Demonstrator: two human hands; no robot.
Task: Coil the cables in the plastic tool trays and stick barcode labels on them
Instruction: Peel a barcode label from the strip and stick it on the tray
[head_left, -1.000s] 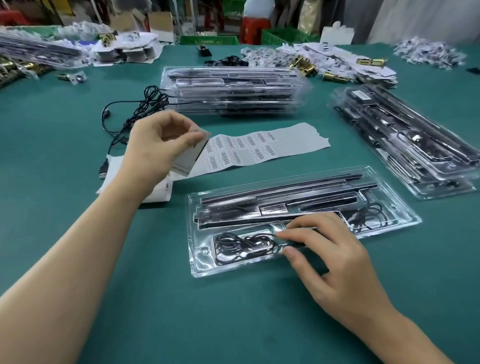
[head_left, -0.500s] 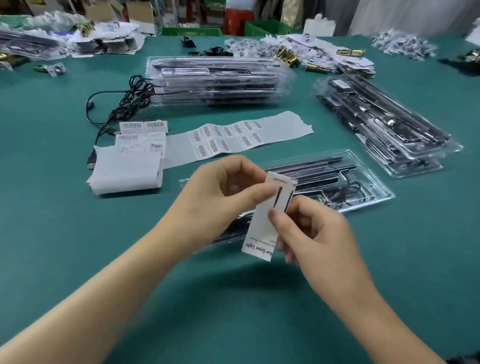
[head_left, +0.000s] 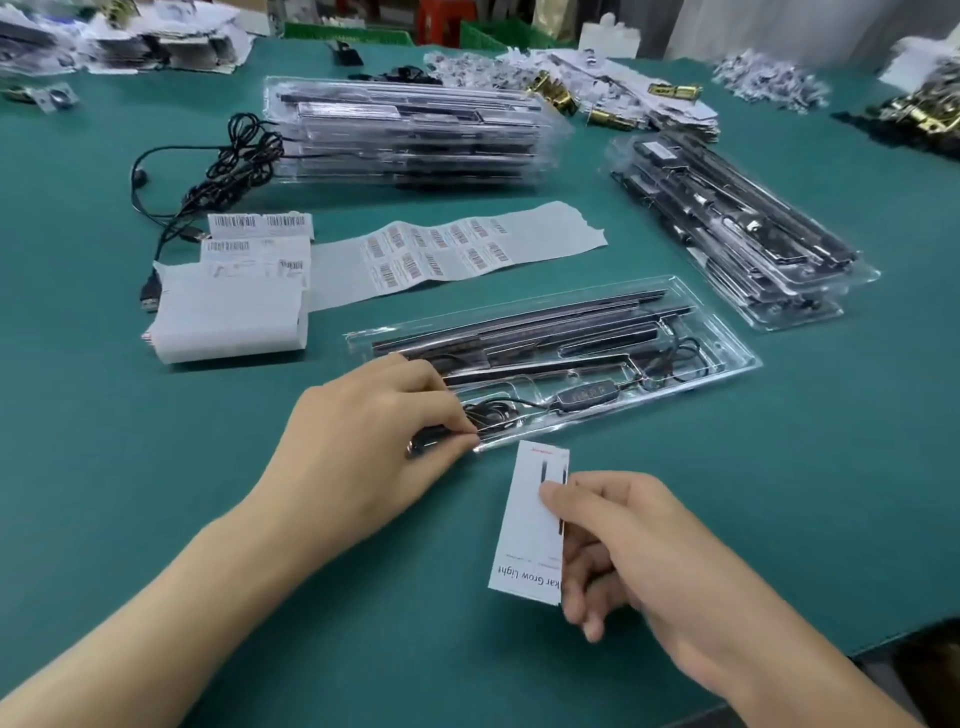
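Note:
A clear plastic tray (head_left: 727, 343) with black bars and a coiled black cable (head_left: 493, 410) lies on the green table in front of me. My left hand (head_left: 374, 441) pinches the tray's near left corner, fingers curled at its edge. My right hand (head_left: 634, 545) holds a white printed card (head_left: 530, 525) reading "Grow Light" between thumb and fingers, just below the tray. A strip of barcode labels (head_left: 447, 254) lies behind the tray, its rolled end (head_left: 228, 306) to the left.
Two stacks of filled clear trays stand behind: one at centre back (head_left: 410, 135), one at right (head_left: 737, 228). A loose black USB cable (head_left: 208, 176) lies at left. Piles of paper and brass parts (head_left: 597, 88) line the far edge. The table's front edge (head_left: 810, 670) is at lower right.
My left hand let go of the card and moved to the tray's near left corner. My right hand now holds the card alone, lower and nearer to me.

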